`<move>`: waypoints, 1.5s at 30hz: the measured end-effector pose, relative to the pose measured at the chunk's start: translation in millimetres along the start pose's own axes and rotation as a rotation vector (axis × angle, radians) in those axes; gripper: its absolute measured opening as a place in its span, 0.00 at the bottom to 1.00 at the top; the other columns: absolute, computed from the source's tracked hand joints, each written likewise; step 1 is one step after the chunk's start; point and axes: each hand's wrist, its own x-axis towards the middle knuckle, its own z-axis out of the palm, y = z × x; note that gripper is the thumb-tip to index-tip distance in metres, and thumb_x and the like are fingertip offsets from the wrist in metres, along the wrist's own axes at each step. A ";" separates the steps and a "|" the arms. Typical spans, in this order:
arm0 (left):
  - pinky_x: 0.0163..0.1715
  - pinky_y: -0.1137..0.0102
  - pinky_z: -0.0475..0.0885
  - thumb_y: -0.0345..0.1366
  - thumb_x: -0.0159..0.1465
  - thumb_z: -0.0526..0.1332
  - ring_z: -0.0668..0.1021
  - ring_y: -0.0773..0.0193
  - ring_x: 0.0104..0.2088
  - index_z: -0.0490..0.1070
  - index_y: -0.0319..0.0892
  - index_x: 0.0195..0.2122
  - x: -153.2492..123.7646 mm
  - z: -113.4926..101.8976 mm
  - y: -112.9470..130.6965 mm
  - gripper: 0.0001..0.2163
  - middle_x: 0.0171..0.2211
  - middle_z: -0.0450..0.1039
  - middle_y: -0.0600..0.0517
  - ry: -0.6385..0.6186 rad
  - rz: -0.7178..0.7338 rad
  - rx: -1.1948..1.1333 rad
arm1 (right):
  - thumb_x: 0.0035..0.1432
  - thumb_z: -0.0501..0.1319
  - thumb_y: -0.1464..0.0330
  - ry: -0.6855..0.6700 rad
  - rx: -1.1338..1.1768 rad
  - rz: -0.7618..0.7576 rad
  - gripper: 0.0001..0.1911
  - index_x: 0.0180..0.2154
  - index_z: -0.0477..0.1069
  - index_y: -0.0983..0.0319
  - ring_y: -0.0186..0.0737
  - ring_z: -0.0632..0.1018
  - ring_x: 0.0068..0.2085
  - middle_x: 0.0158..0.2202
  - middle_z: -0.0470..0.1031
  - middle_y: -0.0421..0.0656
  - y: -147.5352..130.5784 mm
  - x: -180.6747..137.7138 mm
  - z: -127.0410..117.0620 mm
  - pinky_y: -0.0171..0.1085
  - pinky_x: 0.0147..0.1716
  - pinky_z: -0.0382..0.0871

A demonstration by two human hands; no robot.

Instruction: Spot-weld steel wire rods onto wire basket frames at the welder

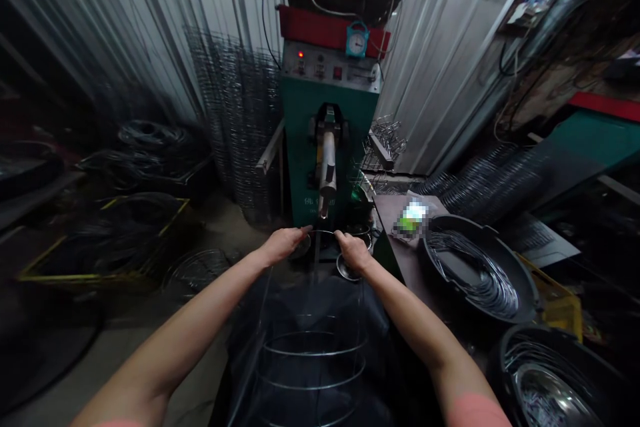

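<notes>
My left hand (285,245) and my right hand (354,252) are both closed, gripping a wire frame (315,352) at its far end. A thin curved wire spans the gap between them. Toward my lap the frame runs as long straight wires with several round hoops, lying over a dark apron (295,303). Directly ahead stands a green spot welder (300,140). Its metal electrode arm (327,167) points down at me, and the tip is just above the wire between my hands. Below the tip, the lower electrode is mostly hidden.
A brown tabletop (395,203) is at the right. Black basins (527,280) hold bundles of bent wire. Stacked wire racks (240,113) lean against the metal wall (165,7). A yellow-edged crate (165,203) sits on the floor at left. A small blue clock (357,41) hangs on the welder.
</notes>
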 end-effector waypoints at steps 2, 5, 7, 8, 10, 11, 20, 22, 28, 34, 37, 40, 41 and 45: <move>0.33 0.73 0.64 0.34 0.58 0.52 0.74 0.63 0.32 0.67 0.47 0.51 2.4 -0.7 -1.3 0.19 0.30 0.74 0.51 -0.020 0.014 0.021 | 0.60 0.43 0.77 0.007 -0.002 -0.004 0.21 0.54 0.57 0.61 0.44 0.76 0.40 0.42 0.71 0.51 0.0 1.1 0.0 0.36 0.34 0.67; 0.32 0.72 0.64 0.31 0.57 0.52 0.73 0.62 0.30 0.67 0.45 0.52 9.2 -3.9 -2.6 0.21 0.29 0.74 0.51 -0.034 0.021 0.032 | 0.60 0.43 0.77 0.018 -0.007 0.003 0.21 0.54 0.57 0.61 0.43 0.76 0.40 0.42 0.72 0.51 2.1 5.6 -1.8 0.35 0.34 0.67; 0.32 0.72 0.64 0.30 0.56 0.51 0.74 0.62 0.30 0.67 0.43 0.52 16.1 -7.3 -3.0 0.21 0.29 0.74 0.50 -0.037 0.023 0.025 | 0.60 0.43 0.77 0.037 0.002 0.010 0.21 0.54 0.57 0.61 0.43 0.76 0.40 0.42 0.72 0.51 5.0 11.0 -4.5 0.35 0.34 0.66; 0.33 0.72 0.64 0.31 0.56 0.52 0.74 0.61 0.30 0.67 0.42 0.52 20.0 -9.3 -2.9 0.21 0.30 0.75 0.50 -0.039 0.025 0.016 | 0.61 0.43 0.76 0.045 0.010 0.015 0.21 0.54 0.57 0.61 0.43 0.76 0.40 0.42 0.72 0.50 6.8 14.3 -6.2 0.35 0.34 0.66; 0.33 0.72 0.65 0.31 0.56 0.52 0.75 0.61 0.32 0.69 0.41 0.51 27.8 -13.4 -2.3 0.20 0.31 0.75 0.50 -0.044 0.028 -0.010 | 0.61 0.43 0.75 0.055 0.033 0.021 0.20 0.53 0.58 0.60 0.43 0.76 0.40 0.42 0.73 0.50 10.6 21.3 -9.9 0.35 0.34 0.65; 0.34 0.72 0.65 0.32 0.57 0.52 0.75 0.61 0.33 0.69 0.40 0.50 31.3 -15.3 -1.8 0.19 0.32 0.76 0.49 -0.045 0.027 -0.023 | 0.62 0.43 0.74 0.055 0.046 0.020 0.19 0.53 0.59 0.60 0.43 0.76 0.40 0.42 0.73 0.49 12.5 24.6 -11.8 0.35 0.34 0.64; 0.39 0.69 0.67 0.35 0.57 0.51 0.76 0.58 0.38 0.71 0.38 0.46 43.8 -19.2 -2.3 0.18 0.37 0.76 0.46 -0.047 0.003 -0.096 | 0.63 0.45 0.70 0.041 0.141 0.016 0.15 0.48 0.63 0.57 0.39 0.75 0.40 0.40 0.75 0.46 21.0 37.5 -20.2 0.32 0.32 0.58; 0.40 0.68 0.67 0.36 0.57 0.51 0.76 0.58 0.39 0.71 0.38 0.46 44.3 -17.8 -3.4 0.19 0.38 0.76 0.46 -0.053 0.000 -0.112 | 0.63 0.46 0.69 0.049 0.162 0.008 0.14 0.48 0.64 0.57 0.38 0.75 0.39 0.40 0.76 0.45 21.7 38.5 -17.8 0.31 0.32 0.58; 0.43 0.68 0.66 0.38 0.58 0.51 0.75 0.57 0.42 0.72 0.38 0.45 47.5 -18.4 -4.1 0.19 0.41 0.76 0.46 -0.078 0.004 -0.115 | 0.63 0.46 0.67 0.066 0.193 0.027 0.15 0.48 0.65 0.57 0.39 0.75 0.38 0.40 0.76 0.45 21.9 38.8 -15.8 0.31 0.31 0.57; 0.43 0.68 0.66 0.37 0.58 0.50 0.75 0.57 0.41 0.73 0.35 0.44 52.0 -25.9 -0.1 0.19 0.41 0.75 0.44 -0.127 -0.002 -0.096 | 0.63 0.47 0.65 0.055 0.270 0.038 0.15 0.45 0.68 0.57 0.38 0.75 0.35 0.36 0.76 0.45 25.0 38.5 -19.0 0.31 0.28 0.56; 0.43 0.70 0.66 0.37 0.58 0.51 0.75 0.58 0.41 0.73 0.36 0.43 52.7 -29.4 2.2 0.18 0.42 0.75 0.46 -0.153 -0.003 -0.094 | 0.62 0.48 0.66 0.081 0.324 0.013 0.13 0.42 0.69 0.59 0.37 0.74 0.33 0.34 0.75 0.45 27.6 40.2 -15.8 0.30 0.28 0.55; 0.43 0.70 0.65 0.37 0.57 0.52 0.75 0.59 0.42 0.73 0.37 0.45 52.4 -31.2 3.1 0.18 0.42 0.75 0.46 -0.167 -0.013 -0.096 | 0.62 0.49 0.66 0.105 0.383 0.020 0.12 0.39 0.70 0.60 0.35 0.73 0.31 0.31 0.75 0.43 27.4 41.2 -12.0 0.30 0.27 0.54; 0.43 0.70 0.65 0.37 0.57 0.51 0.75 0.59 0.43 0.72 0.37 0.45 52.2 -31.4 3.0 0.18 0.43 0.75 0.46 -0.168 -0.018 -0.095 | 0.62 0.49 0.66 0.113 0.395 0.035 0.12 0.38 0.70 0.61 0.35 0.72 0.31 0.30 0.74 0.43 26.7 41.4 -10.8 0.30 0.26 0.53; 0.44 0.69 0.65 0.37 0.57 0.52 0.75 0.58 0.42 0.72 0.37 0.45 52.6 -31.7 2.8 0.18 0.42 0.75 0.46 -0.168 -0.045 -0.093 | 0.60 0.52 0.65 0.154 0.483 0.114 0.11 0.33 0.70 0.62 0.35 0.70 0.29 0.28 0.73 0.43 24.8 42.5 -4.6 0.31 0.26 0.52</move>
